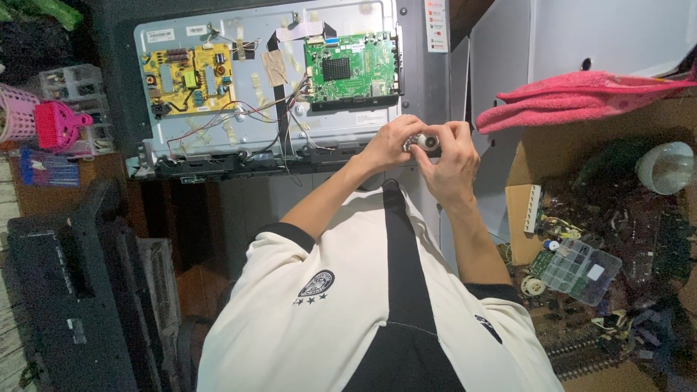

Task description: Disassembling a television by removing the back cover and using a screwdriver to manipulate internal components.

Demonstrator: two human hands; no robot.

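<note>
My two hands meet over the lower right edge of an opened flat-screen television back [218, 134]. My left hand [388, 144] and my right hand [451, 163] both grip a small white and grey cylindrical part [425, 142] between the fingertips. Fingers hide most of this part. The television's metal back panel carries a yellow circuit board [190, 78] on the left and a green circuit board [351, 67] on the right, joined by thin wires and a flat ribbon cable [298, 30]. My cream and black shirt fills the bottom of the view.
A red cloth [573, 98] lies at the right. Below it are a clear compartment box of small parts [584, 270], a white bowl [666, 167], and cluttered electronic scraps. A pink brush [56, 123] and pink basket [14, 112] sit at the left, above a dark television [65, 290].
</note>
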